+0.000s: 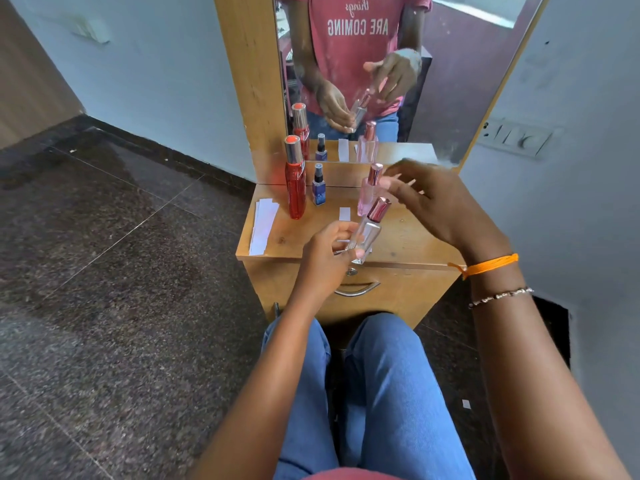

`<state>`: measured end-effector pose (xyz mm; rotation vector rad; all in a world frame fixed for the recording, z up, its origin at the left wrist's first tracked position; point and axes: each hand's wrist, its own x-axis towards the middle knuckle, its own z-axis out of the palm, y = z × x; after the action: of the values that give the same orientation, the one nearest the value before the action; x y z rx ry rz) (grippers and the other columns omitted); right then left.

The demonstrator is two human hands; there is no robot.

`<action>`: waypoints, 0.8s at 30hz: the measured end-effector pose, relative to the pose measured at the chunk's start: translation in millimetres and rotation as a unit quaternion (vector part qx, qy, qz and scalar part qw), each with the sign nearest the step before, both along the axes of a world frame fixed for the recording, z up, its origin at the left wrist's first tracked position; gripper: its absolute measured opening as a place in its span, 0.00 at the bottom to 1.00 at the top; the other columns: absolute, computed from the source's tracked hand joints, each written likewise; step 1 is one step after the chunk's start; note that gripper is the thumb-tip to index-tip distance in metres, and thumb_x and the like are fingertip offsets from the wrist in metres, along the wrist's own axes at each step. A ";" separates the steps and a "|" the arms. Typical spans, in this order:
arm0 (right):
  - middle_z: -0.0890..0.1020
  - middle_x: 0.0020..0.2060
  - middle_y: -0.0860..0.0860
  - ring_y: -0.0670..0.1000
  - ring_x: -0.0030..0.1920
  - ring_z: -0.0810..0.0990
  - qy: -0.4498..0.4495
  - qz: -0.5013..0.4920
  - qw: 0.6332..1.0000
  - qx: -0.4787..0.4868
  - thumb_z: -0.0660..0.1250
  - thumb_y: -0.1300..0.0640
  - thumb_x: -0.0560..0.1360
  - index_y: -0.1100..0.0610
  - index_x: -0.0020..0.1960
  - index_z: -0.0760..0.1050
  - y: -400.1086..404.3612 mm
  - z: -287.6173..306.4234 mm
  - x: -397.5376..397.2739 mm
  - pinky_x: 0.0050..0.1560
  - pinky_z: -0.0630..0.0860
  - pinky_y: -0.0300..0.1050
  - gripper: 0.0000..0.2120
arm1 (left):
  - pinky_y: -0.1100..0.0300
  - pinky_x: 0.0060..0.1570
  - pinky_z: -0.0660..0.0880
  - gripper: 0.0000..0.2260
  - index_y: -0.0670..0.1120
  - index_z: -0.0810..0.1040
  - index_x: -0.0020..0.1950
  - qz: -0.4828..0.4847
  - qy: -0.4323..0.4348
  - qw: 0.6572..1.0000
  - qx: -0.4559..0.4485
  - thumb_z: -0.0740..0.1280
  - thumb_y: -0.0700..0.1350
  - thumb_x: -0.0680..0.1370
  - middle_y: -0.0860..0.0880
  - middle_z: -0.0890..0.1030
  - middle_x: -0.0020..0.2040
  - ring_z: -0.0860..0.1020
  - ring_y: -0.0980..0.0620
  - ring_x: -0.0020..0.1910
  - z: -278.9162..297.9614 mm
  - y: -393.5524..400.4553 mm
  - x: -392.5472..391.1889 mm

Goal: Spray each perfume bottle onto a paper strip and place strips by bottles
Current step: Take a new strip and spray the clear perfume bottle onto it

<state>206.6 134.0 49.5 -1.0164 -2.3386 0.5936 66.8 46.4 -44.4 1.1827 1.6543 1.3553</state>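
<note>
My left hand [323, 254] grips a clear square bottle [367, 233] with a rose-gold cap, tilted over the front of the small wooden table [408, 237]. My right hand [436, 202] hovers just right of the cap, fingers spread, holding nothing. Behind it stands a pink bottle [367, 194] with a rose-gold cap. At the back left stand a tall red bottle [296, 183] and a small blue spray bottle [318, 187]. A short paper strip [344, 213] lies on the table between the blue and pink bottles. A stack of paper strips [263, 225] lies at the left edge.
A mirror [450, 81] in a wooden frame rises behind the table and reflects the bottles and hands. The table front has a drawer with a metal handle [356, 289]. My knees in blue jeans are under it. Dark stone floor lies to the left, a switch panel [516, 137] on the right wall.
</note>
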 end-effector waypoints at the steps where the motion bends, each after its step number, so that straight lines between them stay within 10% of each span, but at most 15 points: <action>1: 0.82 0.47 0.53 0.52 0.43 0.80 -0.012 0.024 1.000 -0.010 0.66 0.53 0.77 0.56 0.54 0.78 0.9 2.8 1.7 0.46 0.76 0.43 0.09 | 0.69 0.49 0.72 0.15 0.50 0.77 0.55 0.002 0.000 1.000 0.001 0.70 0.36 0.71 0.58 0.80 0.48 0.77 0.65 0.48 0.0 -0.4 -1.3; 7: 0.81 0.40 0.49 0.39 0.37 0.77 -0.033 0.045 0.997 -0.047 0.69 0.67 0.72 0.58 0.51 0.81 -0.3 5.9 -4.8 0.37 0.71 0.23 0.09 | 0.66 0.50 0.73 0.16 0.52 0.77 0.54 -0.002 0.001 1.000 0.012 0.71 0.36 0.71 0.60 0.80 0.48 0.77 0.63 0.48 -0.5 -1.6 -2.3; 12: 0.79 0.36 0.53 0.50 0.34 0.75 -0.099 0.027 0.995 0.003 0.71 0.51 0.71 0.60 0.43 0.78 2.0 5.2 -14.7 0.37 0.73 0.41 0.12 | 0.66 0.51 0.73 0.16 0.50 0.77 0.55 -0.003 0.002 1.000 0.017 0.70 0.36 0.71 0.56 0.81 0.50 0.78 0.60 0.51 -2.3 -3.0 -3.4; 15: 0.81 0.47 0.55 0.54 0.46 0.78 -0.077 0.049 0.996 -0.020 0.69 0.47 0.72 0.58 0.56 0.77 -0.5 6.1 -14.2 0.47 0.77 0.48 0.18 | 0.61 0.55 0.74 0.16 0.49 0.77 0.57 -0.002 0.001 1.000 0.018 0.69 0.36 0.72 0.54 0.81 0.53 0.78 0.57 0.53 -0.2 -2.3 -5.8; 19: 0.76 0.57 0.47 0.50 0.53 0.76 -0.139 0.145 0.979 -0.024 0.72 0.68 0.70 0.51 0.66 0.71 -3.9 8.1 -14.3 0.52 0.75 0.39 0.28 | 0.55 0.61 0.73 0.14 0.50 0.76 0.58 -0.013 -0.005 1.000 0.003 0.67 0.36 0.74 0.53 0.80 0.55 0.77 0.54 0.57 1.7 -3.9 -11.3; 24: 0.80 0.54 0.51 0.45 0.48 0.73 -0.215 0.178 0.957 0.073 0.72 0.67 0.70 0.54 0.58 0.78 -2.9 14.9 -26.4 0.48 0.68 0.29 0.18 | 0.58 0.62 0.71 0.15 0.48 0.75 0.62 -0.066 -0.012 0.998 -0.008 0.65 0.36 0.76 0.50 0.79 0.60 0.75 0.54 0.62 6.0 -7.0 -20.8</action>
<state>180.2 131.0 64.4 -0.7122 -2.9366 0.3422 46.0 39.4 -38.3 1.2392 1.5393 1.2672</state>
